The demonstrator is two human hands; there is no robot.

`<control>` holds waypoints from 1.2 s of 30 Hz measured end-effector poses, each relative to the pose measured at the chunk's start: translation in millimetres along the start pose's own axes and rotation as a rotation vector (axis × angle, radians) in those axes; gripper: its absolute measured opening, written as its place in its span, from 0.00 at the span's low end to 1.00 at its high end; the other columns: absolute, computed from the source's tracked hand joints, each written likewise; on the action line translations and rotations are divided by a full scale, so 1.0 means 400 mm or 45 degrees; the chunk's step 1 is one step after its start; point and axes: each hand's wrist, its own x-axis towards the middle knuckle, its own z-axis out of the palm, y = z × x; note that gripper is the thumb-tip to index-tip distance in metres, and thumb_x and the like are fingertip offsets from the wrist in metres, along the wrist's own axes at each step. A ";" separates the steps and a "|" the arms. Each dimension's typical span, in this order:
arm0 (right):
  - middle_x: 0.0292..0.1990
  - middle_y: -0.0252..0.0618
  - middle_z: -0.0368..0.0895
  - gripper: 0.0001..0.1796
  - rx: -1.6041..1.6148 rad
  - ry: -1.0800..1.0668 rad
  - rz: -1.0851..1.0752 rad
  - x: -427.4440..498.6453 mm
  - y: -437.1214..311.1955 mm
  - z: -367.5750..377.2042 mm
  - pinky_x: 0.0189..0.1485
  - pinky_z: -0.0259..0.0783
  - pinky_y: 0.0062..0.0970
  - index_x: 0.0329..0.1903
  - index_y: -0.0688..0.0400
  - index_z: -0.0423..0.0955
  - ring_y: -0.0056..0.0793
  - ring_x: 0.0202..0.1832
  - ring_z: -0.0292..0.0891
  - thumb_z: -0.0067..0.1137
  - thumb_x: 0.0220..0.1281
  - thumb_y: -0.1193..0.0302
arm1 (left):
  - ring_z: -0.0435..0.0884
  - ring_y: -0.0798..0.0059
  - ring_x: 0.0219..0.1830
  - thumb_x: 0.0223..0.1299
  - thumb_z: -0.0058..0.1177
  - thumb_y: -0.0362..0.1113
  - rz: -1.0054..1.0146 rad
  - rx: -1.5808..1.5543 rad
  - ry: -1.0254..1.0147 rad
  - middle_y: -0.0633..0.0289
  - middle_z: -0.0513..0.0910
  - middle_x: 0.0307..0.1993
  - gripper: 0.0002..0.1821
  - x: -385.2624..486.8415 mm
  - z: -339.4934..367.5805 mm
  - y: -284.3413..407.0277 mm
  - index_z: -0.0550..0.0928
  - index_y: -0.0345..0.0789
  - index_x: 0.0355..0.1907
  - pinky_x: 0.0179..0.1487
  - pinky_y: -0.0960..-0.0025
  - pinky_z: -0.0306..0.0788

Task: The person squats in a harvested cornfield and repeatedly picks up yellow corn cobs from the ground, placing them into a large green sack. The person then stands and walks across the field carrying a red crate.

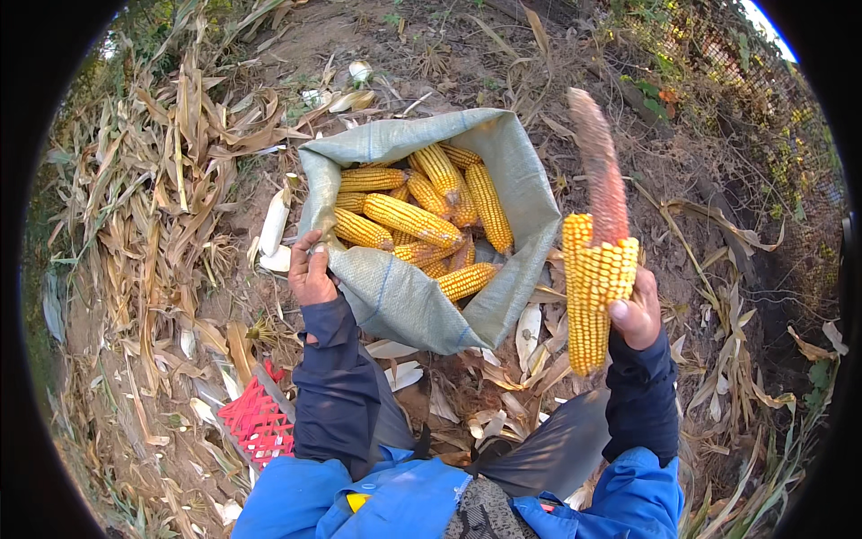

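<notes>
A pale green woven sack (518,195) stands with its mouth spread wide in front of me. Inside it lie several husked yellow ears of maize (412,219). My left hand (312,275) pinches the sack's rim at the near left corner. To the right of the sack, my right hand (636,310) holds a large ear of maize (596,296) upright, apart from the sack. Yellow kernels cover its lower part, while a bare reddish cob (601,168) sticks up above them, slightly blurred. The fingers behind this ear are mostly hidden.
Dry maize stalks and leaves (182,155) are heaped along the left. Pale husks (404,375) litter the soil around the sack and my legs (552,445). A seat of red woven straps (254,421) is at lower left. Dry vines and a mesh fence (720,47) border the right.
</notes>
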 end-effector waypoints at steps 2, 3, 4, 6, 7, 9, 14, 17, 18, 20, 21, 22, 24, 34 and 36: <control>0.73 0.61 0.55 0.40 -0.238 -0.188 -0.193 0.123 -0.008 0.090 0.73 0.52 0.41 0.59 0.67 0.76 0.50 0.74 0.56 0.69 0.46 0.52 | 0.64 0.94 0.18 0.67 0.50 0.29 0.022 -0.079 -0.003 0.77 0.75 0.24 0.12 0.006 -0.019 0.001 0.81 0.38 0.51 0.21 0.86 0.57; 0.72 0.64 0.54 0.42 -0.369 -0.272 -0.208 0.186 -0.007 0.129 0.74 0.52 0.39 0.58 0.69 0.76 0.52 0.74 0.55 0.71 0.44 0.50 | 0.63 0.94 0.18 0.67 0.51 0.30 0.014 -0.108 -0.022 0.78 0.74 0.23 0.12 0.006 -0.028 0.001 0.81 0.37 0.51 0.20 0.86 0.57; 0.71 0.67 0.55 0.44 -0.499 -0.287 -0.222 0.237 0.005 0.177 0.74 0.53 0.38 0.56 0.69 0.77 0.55 0.73 0.56 0.72 0.43 0.47 | 0.63 0.94 0.18 0.67 0.51 0.30 0.008 -0.064 0.001 0.79 0.73 0.23 0.11 0.008 -0.033 0.002 0.81 0.37 0.51 0.20 0.86 0.57; 0.72 0.70 0.49 0.47 -0.944 -0.371 -0.207 0.334 0.037 0.251 0.73 0.55 0.44 0.56 0.69 0.78 0.61 0.71 0.57 0.71 0.41 0.42 | 0.64 0.94 0.19 0.67 0.52 0.30 0.001 -0.072 0.025 0.78 0.73 0.23 0.12 0.010 -0.034 0.003 0.81 0.37 0.51 0.22 0.86 0.57; 0.74 0.66 0.48 0.49 -1.116 -0.412 -0.119 0.373 0.065 0.287 0.73 0.57 0.46 0.58 0.64 0.78 0.63 0.71 0.56 0.70 0.39 0.39 | 0.79 0.85 0.30 0.67 0.49 0.25 -0.016 -0.208 -0.010 0.63 0.84 0.40 0.13 0.011 -0.035 0.007 0.79 0.34 0.52 0.30 0.83 0.72; 0.74 0.61 0.49 0.43 -1.387 -0.440 0.163 0.438 0.138 0.346 0.73 0.57 0.43 0.62 0.55 0.76 0.60 0.73 0.54 0.73 0.42 0.46 | 0.78 0.85 0.30 0.67 0.49 0.25 -0.026 -0.242 0.012 0.63 0.84 0.40 0.13 0.011 -0.025 0.005 0.79 0.33 0.52 0.31 0.83 0.72; 0.76 0.56 0.47 0.36 -1.406 -0.174 -0.089 0.453 0.349 0.374 0.72 0.59 0.46 0.67 0.40 0.70 0.63 0.71 0.55 0.67 0.52 0.58 | 0.66 0.94 0.24 0.67 0.51 0.27 -0.077 -0.276 -0.103 0.74 0.78 0.29 0.13 0.002 -0.021 -0.001 0.80 0.34 0.52 0.29 0.87 0.59; 0.75 0.58 0.48 0.34 -1.294 -0.151 -0.196 0.416 0.382 0.328 0.73 0.58 0.44 0.67 0.40 0.69 0.62 0.71 0.55 0.66 0.54 0.63 | 0.73 0.90 0.26 0.69 0.49 0.26 -0.104 -0.262 -0.145 0.71 0.80 0.32 0.13 0.009 -0.028 0.008 0.79 0.34 0.54 0.31 0.84 0.67; 0.75 0.58 0.49 0.34 -1.219 -0.153 -0.189 0.400 0.370 0.317 0.73 0.58 0.44 0.67 0.40 0.69 0.62 0.71 0.56 0.66 0.54 0.63 | 0.66 0.95 0.21 0.67 0.51 0.28 -0.063 -0.301 -0.157 0.76 0.79 0.30 0.14 0.009 -0.013 0.004 0.79 0.36 0.54 0.25 0.87 0.59; 0.73 0.57 0.53 0.32 -1.212 -0.151 -0.163 0.367 0.320 0.311 0.72 0.60 0.41 0.66 0.43 0.71 0.59 0.71 0.58 0.66 0.55 0.67 | 0.67 0.94 0.22 0.67 0.51 0.28 -0.058 -0.182 -0.179 0.75 0.79 0.31 0.14 0.011 -0.009 0.014 0.79 0.36 0.54 0.25 0.85 0.61; 0.73 0.57 0.55 0.32 -1.114 -0.165 -0.279 0.338 0.287 0.309 0.71 0.61 0.41 0.65 0.45 0.71 0.58 0.70 0.59 0.65 0.55 0.68 | 0.68 0.93 0.22 0.67 0.51 0.28 -0.092 -0.123 -0.197 0.75 0.79 0.31 0.14 0.008 -0.009 0.019 0.79 0.36 0.55 0.25 0.84 0.63; 0.72 0.56 0.56 0.31 -1.033 -0.184 -0.333 0.302 0.250 0.303 0.70 0.62 0.40 0.65 0.47 0.72 0.57 0.70 0.61 0.65 0.56 0.70 | 0.70 0.90 0.23 0.67 0.52 0.29 -0.110 -0.014 -0.238 0.72 0.80 0.30 0.18 0.005 -0.015 0.028 0.75 0.35 0.60 0.26 0.81 0.66; 0.69 0.55 0.62 0.29 -0.928 -0.186 -0.453 0.214 0.183 0.279 0.68 0.65 0.39 0.62 0.51 0.74 0.54 0.68 0.65 0.65 0.55 0.74 | 0.71 0.87 0.22 0.67 0.52 0.29 -0.105 0.113 -0.205 0.69 0.80 0.30 0.22 -0.007 -0.033 0.048 0.72 0.35 0.63 0.27 0.80 0.68; 0.58 0.52 0.76 0.20 -1.302 0.248 -0.111 -0.314 0.213 0.009 0.67 0.64 0.45 0.55 0.62 0.76 0.55 0.64 0.69 0.59 0.58 0.76 | 0.72 0.50 0.59 0.53 0.61 0.34 0.139 1.918 -0.167 0.50 0.77 0.57 0.31 -0.295 -0.476 0.247 0.73 0.35 0.63 0.64 0.54 0.64; 0.57 0.51 0.77 0.20 -1.354 0.263 0.059 -0.410 0.241 -0.007 0.69 0.61 0.47 0.56 0.61 0.75 0.55 0.65 0.67 0.58 0.61 0.72 | 0.68 0.47 0.65 0.51 0.64 0.36 0.010 1.865 -0.069 0.47 0.72 0.63 0.34 -0.372 -0.525 0.200 0.73 0.37 0.64 0.67 0.52 0.61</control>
